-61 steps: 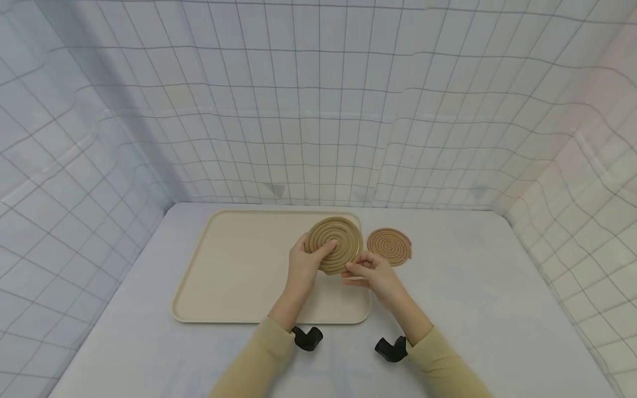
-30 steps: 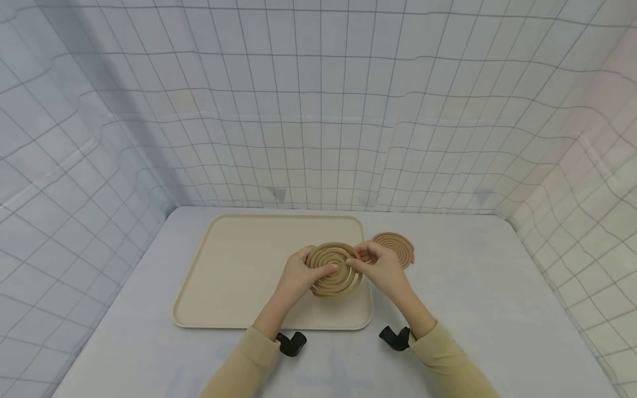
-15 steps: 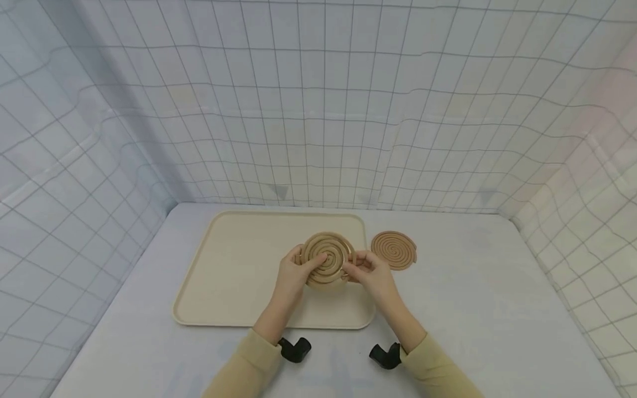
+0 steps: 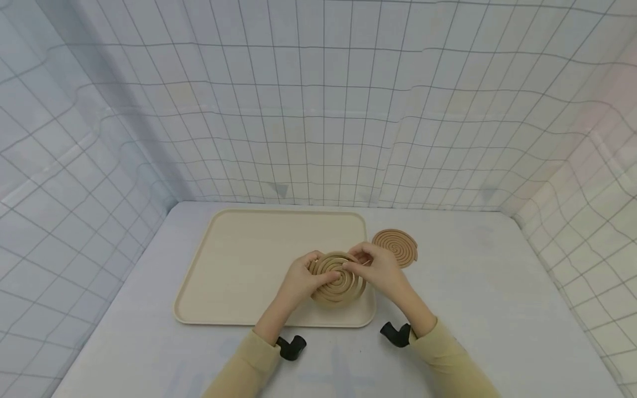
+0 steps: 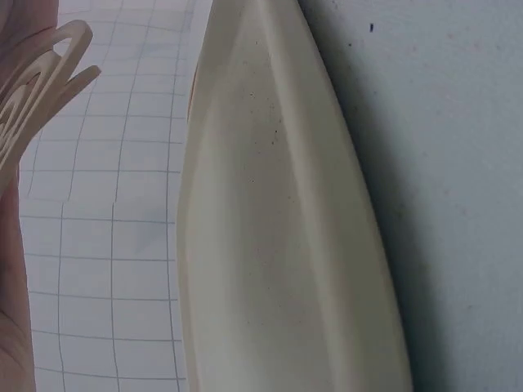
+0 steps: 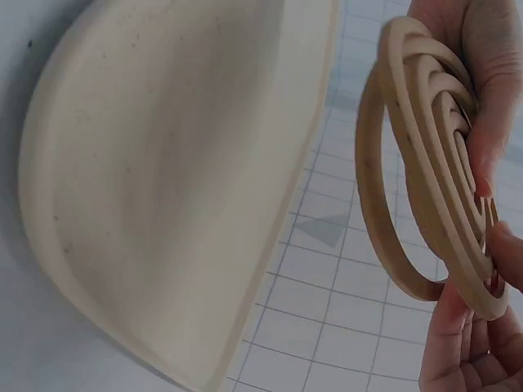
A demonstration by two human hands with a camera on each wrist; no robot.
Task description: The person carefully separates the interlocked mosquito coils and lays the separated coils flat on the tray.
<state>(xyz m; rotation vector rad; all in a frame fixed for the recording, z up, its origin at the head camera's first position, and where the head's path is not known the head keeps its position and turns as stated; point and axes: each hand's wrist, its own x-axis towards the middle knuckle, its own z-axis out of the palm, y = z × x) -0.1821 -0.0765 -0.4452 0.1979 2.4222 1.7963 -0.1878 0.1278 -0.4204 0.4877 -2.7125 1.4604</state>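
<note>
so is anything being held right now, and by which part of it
A tan spiral coil: in the head view, the left hand grips its left side and the right hand pinches its upper right edge.

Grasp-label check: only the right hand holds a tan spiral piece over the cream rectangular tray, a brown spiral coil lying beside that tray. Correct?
Not only the right hand: the left hand grips the tan spiral piece too, per the head view. Rest stands.
</note>
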